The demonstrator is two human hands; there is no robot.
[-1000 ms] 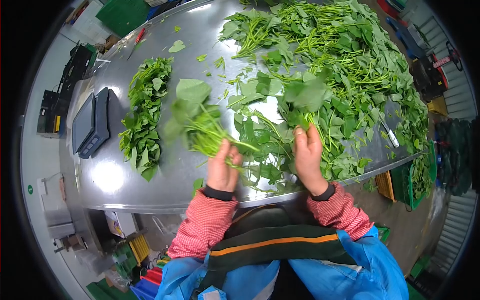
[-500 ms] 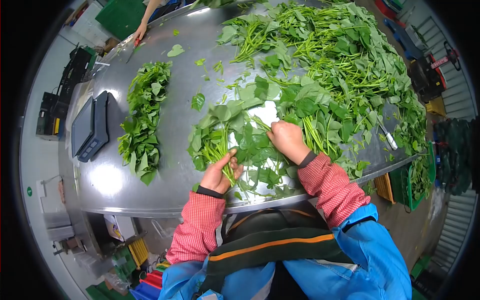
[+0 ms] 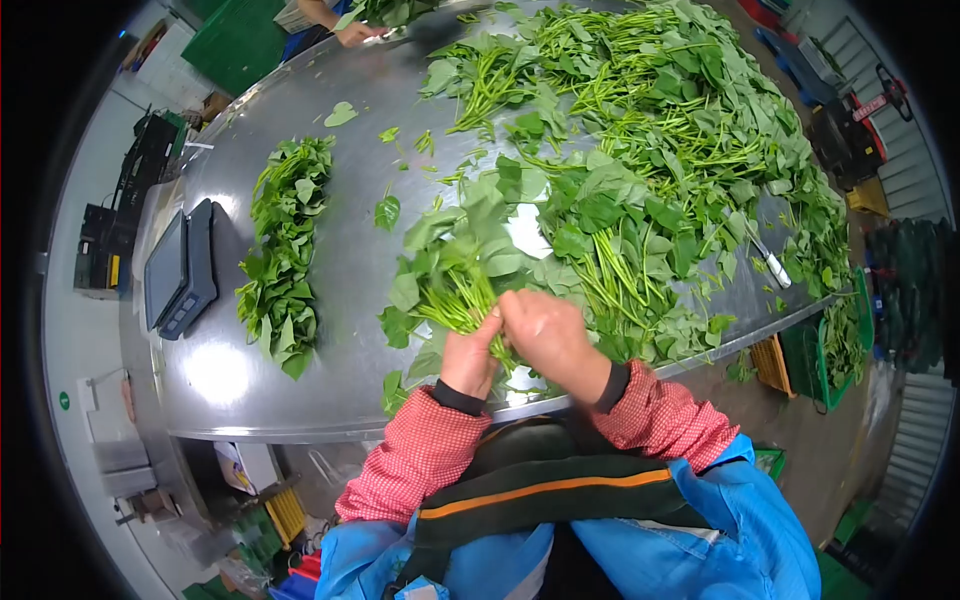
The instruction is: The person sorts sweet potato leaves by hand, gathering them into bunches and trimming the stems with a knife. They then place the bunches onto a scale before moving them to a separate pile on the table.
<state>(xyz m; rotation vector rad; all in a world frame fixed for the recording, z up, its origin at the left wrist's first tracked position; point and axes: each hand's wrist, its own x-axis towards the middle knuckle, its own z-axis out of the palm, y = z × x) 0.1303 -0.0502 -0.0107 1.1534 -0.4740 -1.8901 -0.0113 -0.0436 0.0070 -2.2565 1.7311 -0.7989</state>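
Note:
A bunch of leafy green stems [image 3: 456, 292] is gathered in front of me, its leaves fanning away over the metal table. My left hand [image 3: 470, 360] is closed around the lower stems. Pressed against it, my right hand [image 3: 546, 332] has its fingers curled over the same stem ends, which are mostly hidden between the two hands. Loose greens [image 3: 610, 265] lie just beyond my right hand, stems pointing toward me. Small leaf scraps are scattered under and around the bunch.
A large heap of greens [image 3: 690, 130] covers the table's right side; a white-handled knife [image 3: 776, 268] lies by its near edge. To the left are a row of greens [image 3: 285, 255] and a scale [image 3: 182, 270]. Across the table, a co-worker's hand [image 3: 356, 34] is beside other greens.
My right hand has moved left and nearer, from the loose greens onto the bunch's stems. My left hand has shifted right with the bunch. The co-worker's hand has moved right along the far edge.

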